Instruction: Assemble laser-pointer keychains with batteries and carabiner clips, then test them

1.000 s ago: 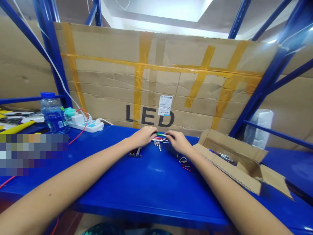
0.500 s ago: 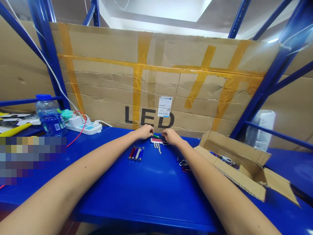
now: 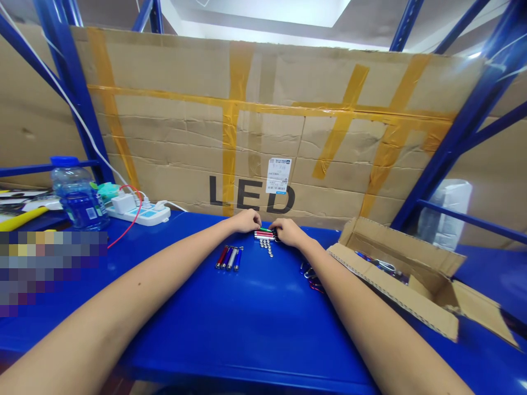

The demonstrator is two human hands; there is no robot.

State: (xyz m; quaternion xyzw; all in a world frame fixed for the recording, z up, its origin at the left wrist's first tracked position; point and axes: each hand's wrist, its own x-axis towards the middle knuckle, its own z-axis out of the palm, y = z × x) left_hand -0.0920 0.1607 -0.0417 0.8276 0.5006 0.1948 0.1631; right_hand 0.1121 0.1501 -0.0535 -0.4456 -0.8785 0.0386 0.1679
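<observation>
My left hand (image 3: 247,221) and my right hand (image 3: 289,232) meet at the far edge of the blue table top (image 3: 247,329), fingertips at both ends of a small row of metal mini flashlights (image 3: 264,235). A green-banded one lies at the row's far side, partly hidden by my fingers. Just below the row sits a cluster of small silver button cells (image 3: 267,248). To the left lie several red, silver and blue mini flashlights (image 3: 229,258). Metal carabiner clips with red and blue parts (image 3: 309,274) lie to the right, partly behind my right forearm.
An open cardboard box (image 3: 395,277) at the right holds more clips. A power strip (image 3: 140,214) with a charger and a red cable stands at the back left, near a water bottle (image 3: 78,198). Taped cardboard printed LED (image 3: 251,195) and blue rack posts (image 3: 76,93) close off the back.
My hands have come down onto the row from a raised position, and the green-banded flashlight now lies level with it. The view has tilted slightly.
</observation>
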